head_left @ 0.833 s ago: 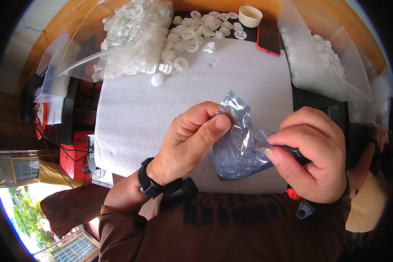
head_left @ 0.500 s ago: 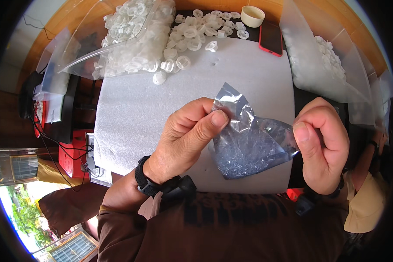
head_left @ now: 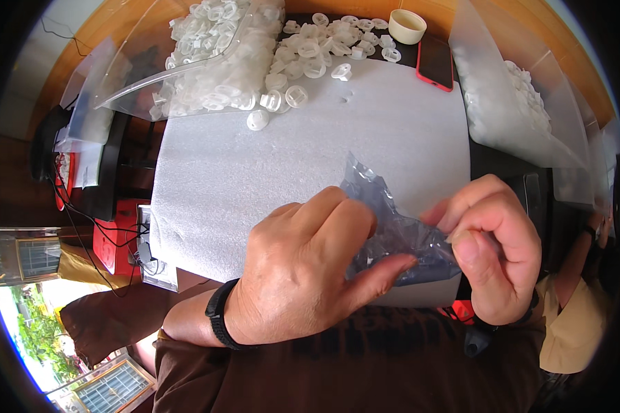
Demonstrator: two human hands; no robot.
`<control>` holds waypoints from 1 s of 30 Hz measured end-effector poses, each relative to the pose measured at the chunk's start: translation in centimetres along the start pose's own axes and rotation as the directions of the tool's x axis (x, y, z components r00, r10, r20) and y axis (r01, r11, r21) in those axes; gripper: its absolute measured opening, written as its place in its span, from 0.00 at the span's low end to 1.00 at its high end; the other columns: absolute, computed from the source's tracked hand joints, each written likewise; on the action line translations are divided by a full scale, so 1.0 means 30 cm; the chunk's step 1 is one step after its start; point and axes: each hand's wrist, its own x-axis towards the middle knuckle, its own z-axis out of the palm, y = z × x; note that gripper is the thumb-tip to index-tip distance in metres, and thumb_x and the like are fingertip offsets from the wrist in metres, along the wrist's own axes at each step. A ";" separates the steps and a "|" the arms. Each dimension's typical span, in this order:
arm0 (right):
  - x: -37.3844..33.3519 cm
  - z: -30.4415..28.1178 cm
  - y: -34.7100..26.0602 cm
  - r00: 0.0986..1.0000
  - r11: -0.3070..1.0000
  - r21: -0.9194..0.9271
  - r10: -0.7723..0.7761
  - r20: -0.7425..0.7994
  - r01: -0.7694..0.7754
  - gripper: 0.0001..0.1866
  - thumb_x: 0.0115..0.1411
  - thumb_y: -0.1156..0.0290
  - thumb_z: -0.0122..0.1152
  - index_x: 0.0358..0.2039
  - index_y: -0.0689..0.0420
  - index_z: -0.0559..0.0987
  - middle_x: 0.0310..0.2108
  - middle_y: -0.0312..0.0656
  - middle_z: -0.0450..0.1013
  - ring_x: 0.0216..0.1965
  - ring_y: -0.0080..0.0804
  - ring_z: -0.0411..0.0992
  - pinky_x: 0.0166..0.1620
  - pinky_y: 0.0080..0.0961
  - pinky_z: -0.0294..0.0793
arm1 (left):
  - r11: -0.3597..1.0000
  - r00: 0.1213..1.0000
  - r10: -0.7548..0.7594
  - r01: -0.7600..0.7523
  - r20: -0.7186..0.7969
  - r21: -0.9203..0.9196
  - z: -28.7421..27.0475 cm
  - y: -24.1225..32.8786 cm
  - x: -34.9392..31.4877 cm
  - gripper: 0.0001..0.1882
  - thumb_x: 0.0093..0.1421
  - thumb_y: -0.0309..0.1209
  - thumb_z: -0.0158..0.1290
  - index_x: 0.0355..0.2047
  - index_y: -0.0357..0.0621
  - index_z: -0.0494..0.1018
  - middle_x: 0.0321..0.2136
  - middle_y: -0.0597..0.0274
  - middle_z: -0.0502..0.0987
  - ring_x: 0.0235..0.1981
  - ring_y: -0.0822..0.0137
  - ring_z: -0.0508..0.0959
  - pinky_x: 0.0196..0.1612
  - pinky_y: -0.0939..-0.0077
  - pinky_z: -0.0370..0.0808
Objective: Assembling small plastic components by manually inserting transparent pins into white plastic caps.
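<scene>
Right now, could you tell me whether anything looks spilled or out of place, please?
Some loose translucent plastic pieces lie outside the clear bin, a few on the pale grey sheet; they look spilled, though perhaps placed deliberately.

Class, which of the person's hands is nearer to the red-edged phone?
Right. The right hand is on the person's side of the phone, slightly to its right. The left hand is also on that side, but well to the left. Neither touches it.
</scene>
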 end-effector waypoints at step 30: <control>0.091 -0.031 0.065 0.915 0.994 0.109 -0.013 0.403 -0.034 0.09 0.47 0.73 0.70 0.26 0.63 0.79 0.26 0.45 0.75 0.28 0.36 0.75 0.31 0.25 0.71 | 0.969 0.977 0.212 -0.214 -0.027 -0.124 0.031 -0.003 -0.020 0.13 0.39 0.25 0.64 0.24 0.41 0.71 0.19 0.59 0.68 0.15 0.60 0.70 0.17 0.70 0.67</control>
